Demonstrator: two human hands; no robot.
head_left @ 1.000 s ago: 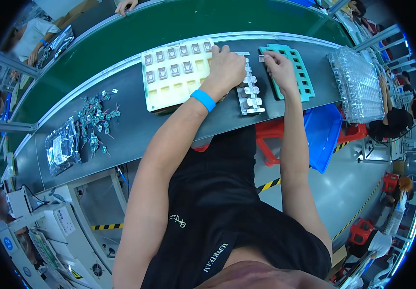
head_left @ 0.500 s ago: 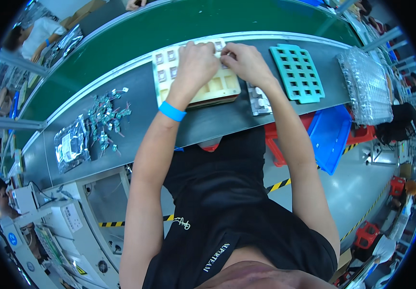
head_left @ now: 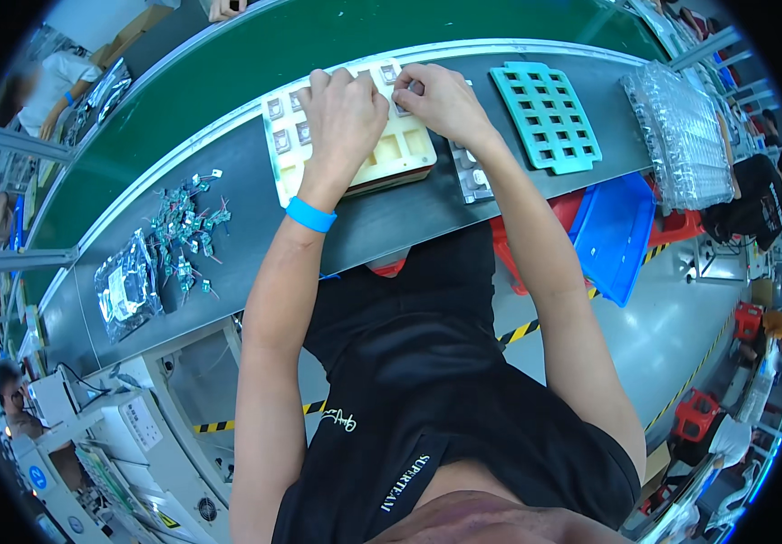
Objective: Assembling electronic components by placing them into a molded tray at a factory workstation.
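A cream tray (head_left: 417,156) with rows of square pockets lies on the dark worktop, on top of a darker layer. Small grey square parts (head_left: 282,141) sit in several of its pockets; others in the near rows hold nothing. My left hand (head_left: 346,118), with a blue wristband, is over the tray's middle with its fingers curled down. Close beside it, my right hand (head_left: 445,104) reaches the tray's far right part, thumb and forefinger pinched at a pocket. Whatever either hand's fingertips hold is hidden or too small to name.
Right of the tray are a grey moulded holder (head_left: 473,178), a turquoise pocketed tray (head_left: 550,118) and stacked clear plastic trays (head_left: 681,136). Small wired circuit boards (head_left: 187,227) and a silvery bag (head_left: 128,288) lie left. A blue bin (head_left: 616,240) stands below the edge; a green belt (head_left: 318,45) runs beyond.
The whole view has shifted slightly, so the worktop things appear farther left and higher. Both hands stay over the cream tray, with a slightly wider gap between their fingers.
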